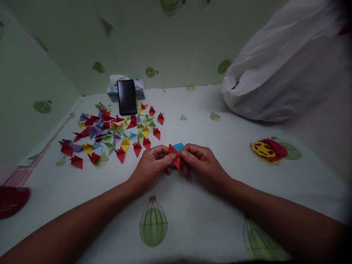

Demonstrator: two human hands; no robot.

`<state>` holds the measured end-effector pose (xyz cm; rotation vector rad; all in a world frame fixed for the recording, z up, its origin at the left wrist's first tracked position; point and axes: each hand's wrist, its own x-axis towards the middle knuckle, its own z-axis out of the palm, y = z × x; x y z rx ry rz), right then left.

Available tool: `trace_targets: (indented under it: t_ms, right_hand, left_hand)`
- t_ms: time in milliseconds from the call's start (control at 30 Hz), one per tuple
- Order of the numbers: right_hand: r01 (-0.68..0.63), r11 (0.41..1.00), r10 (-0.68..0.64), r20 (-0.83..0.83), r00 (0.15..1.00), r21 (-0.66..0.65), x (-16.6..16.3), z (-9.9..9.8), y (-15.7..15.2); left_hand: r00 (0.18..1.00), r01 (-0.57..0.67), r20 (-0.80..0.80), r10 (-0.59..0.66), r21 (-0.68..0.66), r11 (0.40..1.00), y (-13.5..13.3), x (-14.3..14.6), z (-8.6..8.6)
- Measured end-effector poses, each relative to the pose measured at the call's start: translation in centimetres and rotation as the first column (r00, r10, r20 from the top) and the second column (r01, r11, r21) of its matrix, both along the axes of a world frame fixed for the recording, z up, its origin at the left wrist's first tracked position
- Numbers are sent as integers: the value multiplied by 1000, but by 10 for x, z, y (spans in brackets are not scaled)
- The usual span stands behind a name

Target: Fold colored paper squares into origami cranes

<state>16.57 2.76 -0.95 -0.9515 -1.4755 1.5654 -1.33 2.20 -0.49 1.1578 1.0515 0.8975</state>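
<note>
My left hand and my right hand meet at the middle of the cloth-covered surface, fingers pinched together on a small folded paper piece, red with a blue part at its top right. Both thumbs press on the red fold. To the left and behind lies a scattered pile of folded paper pieces in red, yellow, green, purple and blue, the nearest ones a short way from my left hand.
A black phone leans on a tissue box behind the pile. A large white plastic bag fills the back right. A red and yellow object lies at right. Something dark red sits at the left edge.
</note>
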Motion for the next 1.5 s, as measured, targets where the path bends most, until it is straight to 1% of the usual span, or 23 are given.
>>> trace_targets:
  t_ms: [100, 300, 433, 533, 567, 667, 767, 900, 967, 1067, 1233, 1400, 1500]
  right_hand:
    - [-7, 1000, 6, -27, 1000, -25, 0, -1, 1]
    - [-19, 999, 18, -9, 1000, -48, 0, 0, 1]
    - [-36, 998, 35, -19, 999, -58, 1, -1, 2]
    - [-6, 998, 7, 8, 1000, -59, 0, -1, 2]
    - [9, 998, -8, 12, 1000, -57, 0, -1, 1]
    - [48, 997, -49, -20, 999, -62, -1, -1, 0]
    - [27, 996, -32, -61, 998, -83, -1, -1, 2]
    - [-19, 994, 16, -26, 1000, -112, -1, -2, 3]
    - [8, 996, -9, -9, 1000, -88, -1, -2, 3]
    - [68, 997, -69, -26, 997, -41, -2, -3, 1]
    - [104, 993, -108, -79, 991, -47, -2, -5, -2]
    - [158, 987, -161, -87, 983, -36, -4, -4, -3]
    - [183, 982, -187, -105, 977, -44, -4, -5, -2]
  left_hand:
    - [1000, 26, 7, -26, -27, 999, 0, 0, 0]
    - [997, 73, -6, -74, -60, 996, -1, 1, 2]
    - [984, 161, -63, -168, -99, 982, 0, 0, 2]
    - [967, 220, -109, -232, -114, 969, -1, 0, 4]
    - [967, 222, -103, -233, -107, 969, -1, 0, 5]
    - [982, 178, -45, -181, -79, 981, -2, 2, 8]
    - [986, 165, -1, -165, -84, 983, -2, 3, 7]
    - [983, 180, -24, -183, -98, 979, -2, 3, 4]
    - [983, 183, -15, -185, -88, 979, -1, 2, 4]
    - [984, 174, -13, -176, -77, 982, -1, 2, 4]
    - [992, 119, -37, -121, -47, 992, -1, 3, 5]
    - [989, 130, -68, -130, -4, 991, -2, 2, 7]
    - [990, 108, -95, -106, 10, 994, -1, 1, 7]
